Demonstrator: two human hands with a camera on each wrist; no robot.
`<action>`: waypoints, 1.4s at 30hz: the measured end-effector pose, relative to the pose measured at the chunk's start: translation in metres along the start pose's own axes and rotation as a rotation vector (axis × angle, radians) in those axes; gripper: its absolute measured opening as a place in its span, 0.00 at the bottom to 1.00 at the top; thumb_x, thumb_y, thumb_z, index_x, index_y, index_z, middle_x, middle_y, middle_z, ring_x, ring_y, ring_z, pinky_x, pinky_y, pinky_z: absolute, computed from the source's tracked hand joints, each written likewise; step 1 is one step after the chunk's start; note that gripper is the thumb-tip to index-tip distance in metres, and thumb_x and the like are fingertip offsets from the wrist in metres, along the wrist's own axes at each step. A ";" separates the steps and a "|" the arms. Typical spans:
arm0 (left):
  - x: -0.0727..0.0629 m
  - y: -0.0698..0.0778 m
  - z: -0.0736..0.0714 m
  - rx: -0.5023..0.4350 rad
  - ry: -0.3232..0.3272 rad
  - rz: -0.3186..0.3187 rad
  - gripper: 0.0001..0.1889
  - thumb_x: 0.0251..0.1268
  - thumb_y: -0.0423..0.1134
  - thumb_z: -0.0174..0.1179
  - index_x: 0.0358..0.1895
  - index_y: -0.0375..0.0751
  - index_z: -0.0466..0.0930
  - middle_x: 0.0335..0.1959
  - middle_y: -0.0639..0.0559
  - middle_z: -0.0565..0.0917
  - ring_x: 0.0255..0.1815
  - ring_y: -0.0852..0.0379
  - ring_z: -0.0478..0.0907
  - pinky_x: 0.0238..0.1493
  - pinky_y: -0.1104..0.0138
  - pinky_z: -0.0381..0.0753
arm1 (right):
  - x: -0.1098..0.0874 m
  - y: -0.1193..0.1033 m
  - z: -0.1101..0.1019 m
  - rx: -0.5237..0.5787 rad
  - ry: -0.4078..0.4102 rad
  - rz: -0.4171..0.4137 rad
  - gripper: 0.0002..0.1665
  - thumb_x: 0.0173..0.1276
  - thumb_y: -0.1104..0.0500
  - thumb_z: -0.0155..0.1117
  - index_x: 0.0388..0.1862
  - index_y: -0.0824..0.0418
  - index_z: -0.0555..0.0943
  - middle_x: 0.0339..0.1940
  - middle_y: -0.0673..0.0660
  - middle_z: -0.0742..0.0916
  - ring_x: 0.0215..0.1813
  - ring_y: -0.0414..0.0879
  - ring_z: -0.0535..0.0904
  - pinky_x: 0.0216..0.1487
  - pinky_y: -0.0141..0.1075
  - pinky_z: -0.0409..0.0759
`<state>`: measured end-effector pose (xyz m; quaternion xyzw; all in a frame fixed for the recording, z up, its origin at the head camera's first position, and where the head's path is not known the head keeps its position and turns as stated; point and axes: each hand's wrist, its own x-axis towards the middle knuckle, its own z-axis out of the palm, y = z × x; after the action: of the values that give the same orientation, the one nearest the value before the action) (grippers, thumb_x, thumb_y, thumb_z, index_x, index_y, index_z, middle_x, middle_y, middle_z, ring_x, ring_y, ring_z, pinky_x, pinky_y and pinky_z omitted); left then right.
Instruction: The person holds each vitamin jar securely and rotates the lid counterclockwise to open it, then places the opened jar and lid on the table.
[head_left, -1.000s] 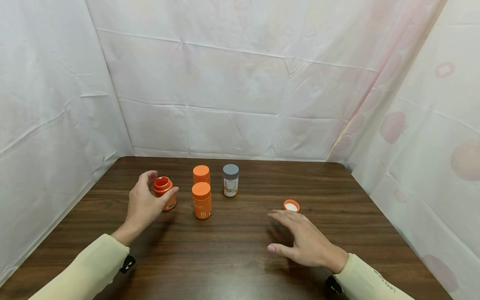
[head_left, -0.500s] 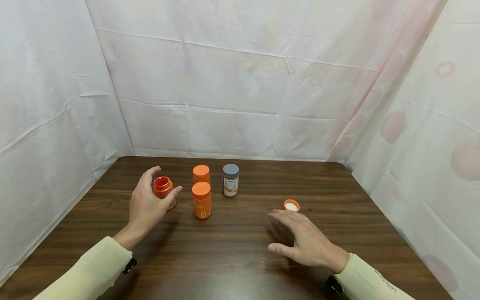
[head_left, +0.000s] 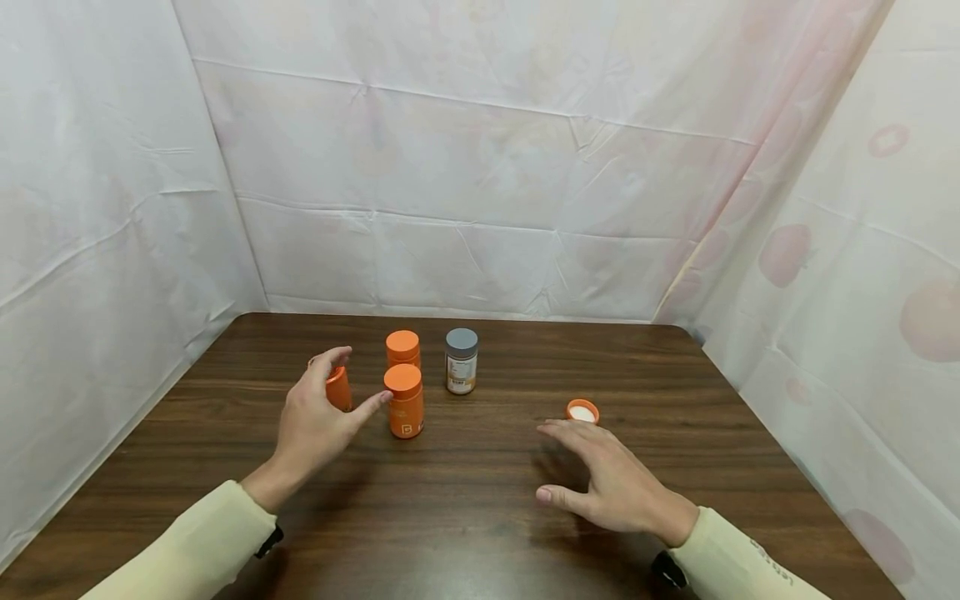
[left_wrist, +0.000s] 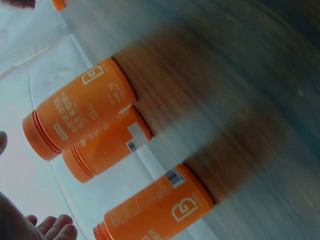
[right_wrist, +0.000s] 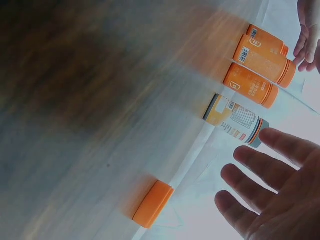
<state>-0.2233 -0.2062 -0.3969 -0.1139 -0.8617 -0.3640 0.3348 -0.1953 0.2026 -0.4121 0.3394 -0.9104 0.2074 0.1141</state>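
My left hand (head_left: 318, 412) hovers with fingers spread between an uncapped orange pill bottle (head_left: 339, 390) and a capped orange pill bottle (head_left: 405, 408). In the head view the hand covers much of the uncapped one, and the thumb tip overlaps the capped one's edge. The left wrist view shows the fingers (left_wrist: 57, 227) apart from the uncapped bottle (left_wrist: 160, 210), whose threaded neck is at the frame's bottom. My right hand (head_left: 603, 479) is held low, fingers extended and holding nothing. Just beyond its fingertips an orange cap (head_left: 582, 411) lies with its white inside up.
Behind the front capped bottle stands another orange capped bottle (head_left: 402, 348), partly hidden. A grey-capped bottle (head_left: 461, 362) with a white label is to their right. The dark wooden table (head_left: 465, 492) is enclosed by pale sheets (head_left: 480, 167) at the back and sides.
My left hand has moved off the uncapped bottle toward the right, opening wider, its thumb now beside the front capped bottle. The bottles, cap and right hand look unmoved.
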 end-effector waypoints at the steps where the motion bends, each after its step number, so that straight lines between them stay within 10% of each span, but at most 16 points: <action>1: -0.001 0.000 0.001 -0.004 -0.014 -0.003 0.44 0.48 0.47 0.83 0.67 0.34 0.72 0.62 0.40 0.80 0.60 0.38 0.78 0.56 0.42 0.77 | 0.000 0.000 0.000 0.001 0.001 0.002 0.43 0.64 0.30 0.68 0.73 0.47 0.73 0.71 0.43 0.77 0.73 0.44 0.70 0.70 0.56 0.66; 25: -0.009 0.004 0.024 -0.080 -0.341 -0.276 0.46 0.50 0.52 0.81 0.69 0.34 0.68 0.60 0.37 0.80 0.59 0.39 0.79 0.60 0.47 0.78 | -0.003 -0.005 0.002 0.020 -0.004 -0.014 0.43 0.62 0.36 0.74 0.74 0.46 0.72 0.72 0.43 0.76 0.73 0.46 0.70 0.68 0.57 0.69; 42: -0.007 0.002 0.039 -0.109 -0.370 -0.388 0.44 0.51 0.49 0.81 0.69 0.36 0.70 0.57 0.41 0.81 0.58 0.42 0.79 0.60 0.48 0.77 | -0.004 -0.007 0.003 0.015 -0.001 -0.032 0.44 0.62 0.37 0.75 0.74 0.45 0.72 0.72 0.43 0.75 0.73 0.43 0.69 0.68 0.57 0.68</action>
<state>-0.2365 -0.1772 -0.4203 -0.0291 -0.8931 -0.4400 0.0890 -0.1876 0.1988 -0.4140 0.3550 -0.9033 0.2121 0.1143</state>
